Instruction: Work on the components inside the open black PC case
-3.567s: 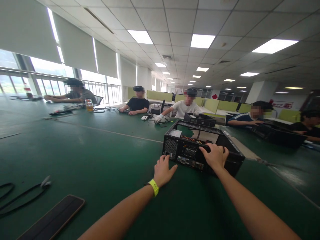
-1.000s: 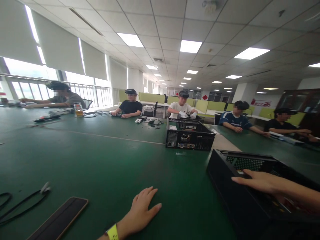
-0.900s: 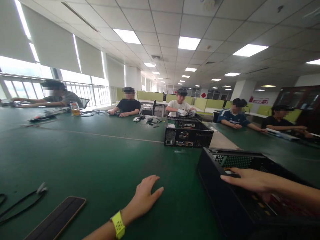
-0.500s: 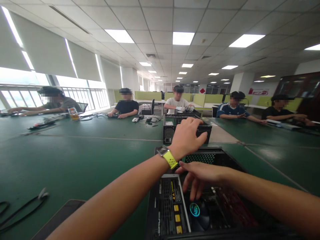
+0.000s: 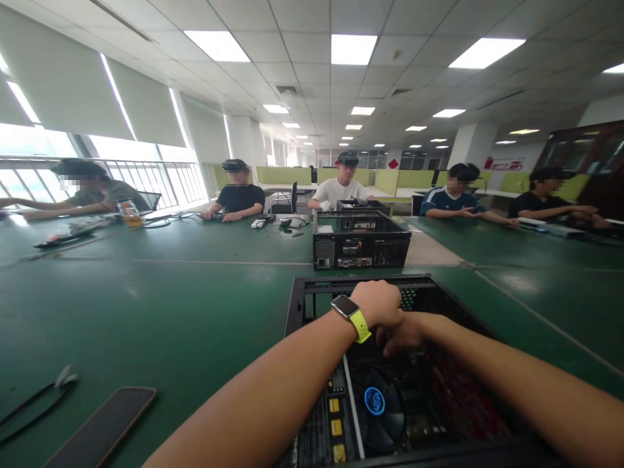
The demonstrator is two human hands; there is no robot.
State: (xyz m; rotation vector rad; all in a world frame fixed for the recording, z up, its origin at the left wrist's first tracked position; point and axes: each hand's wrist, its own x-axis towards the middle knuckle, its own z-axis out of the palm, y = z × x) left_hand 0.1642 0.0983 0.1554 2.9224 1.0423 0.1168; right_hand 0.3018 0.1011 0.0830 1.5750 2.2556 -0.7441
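Open computer case is laid on the green surface, right of centre, directly in front of the wearer. Both hands are placed over its far half. Step in hand, as judged: something inside the case being worked at with both hands; exact part can't be made out. Left hand is bent down at the wrist, knuckles up, fingers hidden; grip can't be told. Right hand is tucked just below it, fingers part curled; whether anything is pinched can't be told either.

Next move calls for, probably, the two hands being separated, as each is crowded by the other. Fan and yellow-labelled box are best avoided by the wrists.

Edges: case rims are crossed by both forearms. Far side is limited by a second case, set near, a strip of surface between. More room is offered left, up to the dark slab.
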